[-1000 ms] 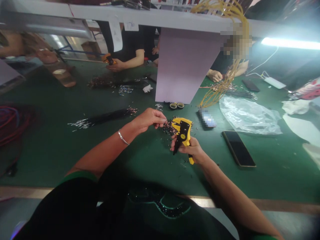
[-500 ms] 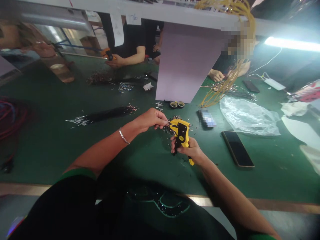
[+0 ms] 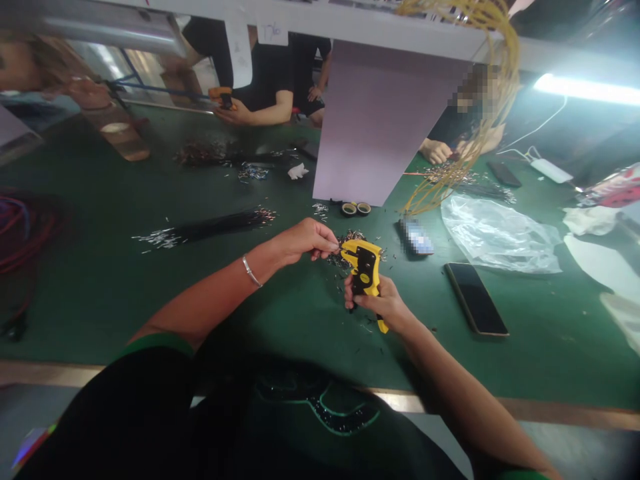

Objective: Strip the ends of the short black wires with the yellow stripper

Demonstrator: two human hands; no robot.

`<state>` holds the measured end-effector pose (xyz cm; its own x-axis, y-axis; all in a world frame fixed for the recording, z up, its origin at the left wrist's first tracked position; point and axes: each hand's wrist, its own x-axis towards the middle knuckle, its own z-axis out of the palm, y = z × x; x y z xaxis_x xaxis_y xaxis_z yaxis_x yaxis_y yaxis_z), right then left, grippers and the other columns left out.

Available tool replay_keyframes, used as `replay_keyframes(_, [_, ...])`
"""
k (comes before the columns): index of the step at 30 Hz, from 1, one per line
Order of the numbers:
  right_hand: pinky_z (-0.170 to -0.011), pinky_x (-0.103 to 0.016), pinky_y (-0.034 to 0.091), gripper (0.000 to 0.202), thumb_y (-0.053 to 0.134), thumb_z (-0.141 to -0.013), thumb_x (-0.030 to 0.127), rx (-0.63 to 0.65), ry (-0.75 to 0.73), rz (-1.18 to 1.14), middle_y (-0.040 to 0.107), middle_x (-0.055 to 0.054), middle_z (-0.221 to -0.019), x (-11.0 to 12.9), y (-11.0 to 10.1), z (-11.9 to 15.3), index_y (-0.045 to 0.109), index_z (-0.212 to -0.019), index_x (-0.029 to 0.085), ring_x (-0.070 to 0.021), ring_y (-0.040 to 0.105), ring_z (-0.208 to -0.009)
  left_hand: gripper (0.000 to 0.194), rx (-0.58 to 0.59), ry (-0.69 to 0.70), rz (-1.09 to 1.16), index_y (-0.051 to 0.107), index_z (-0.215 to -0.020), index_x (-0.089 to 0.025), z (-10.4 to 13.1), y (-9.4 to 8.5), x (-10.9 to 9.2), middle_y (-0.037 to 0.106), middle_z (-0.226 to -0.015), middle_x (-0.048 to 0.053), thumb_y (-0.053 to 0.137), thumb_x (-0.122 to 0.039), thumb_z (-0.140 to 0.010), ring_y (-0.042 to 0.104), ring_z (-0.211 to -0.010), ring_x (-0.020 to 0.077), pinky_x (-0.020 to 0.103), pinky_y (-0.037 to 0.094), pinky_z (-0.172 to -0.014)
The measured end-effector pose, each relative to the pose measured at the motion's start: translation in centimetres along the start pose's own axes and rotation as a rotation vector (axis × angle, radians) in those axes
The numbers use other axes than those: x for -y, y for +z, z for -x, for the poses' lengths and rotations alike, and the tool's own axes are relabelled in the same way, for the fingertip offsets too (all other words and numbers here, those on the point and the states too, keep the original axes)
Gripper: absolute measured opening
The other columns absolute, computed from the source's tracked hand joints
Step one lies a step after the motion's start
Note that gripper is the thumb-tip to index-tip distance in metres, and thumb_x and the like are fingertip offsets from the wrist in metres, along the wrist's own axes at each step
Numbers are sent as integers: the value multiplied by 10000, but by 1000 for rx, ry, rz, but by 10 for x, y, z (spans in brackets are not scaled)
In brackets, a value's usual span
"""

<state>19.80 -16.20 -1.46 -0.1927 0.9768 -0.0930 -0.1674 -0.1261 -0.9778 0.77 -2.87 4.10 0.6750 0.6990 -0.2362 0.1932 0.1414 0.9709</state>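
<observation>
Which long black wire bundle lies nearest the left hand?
The black bundle beyond the left forearm, silvery ends left, coppery ends right; other dark bundles lie farther from the left hand, farther back on the bench.

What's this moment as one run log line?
right hand: grips yellow-black tool | left hand: pinched, at tool's jaws | nearby: pile of small pieces

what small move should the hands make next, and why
Probably a gentle squeeze of the yellow-and-black tool with the right hand: that hand wraps its handles, and the left hand pinches close at the tool's head. Anything held in the pinch is too small to make out.
</observation>
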Motion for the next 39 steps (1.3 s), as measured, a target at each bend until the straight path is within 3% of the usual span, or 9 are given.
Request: replay_keyframes(39, [-493, -279, 456, 177, 744, -656, 227, -57, 4, 51, 601, 31, -574, -8, 6, -3, 610, -757, 170, -124, 552, -455, 54, -51, 49, -102, 727, -673, -102, -5, -6, 3, 596, -469, -3, 676, -87, -681, 504, -451, 74, 200, 353, -446])
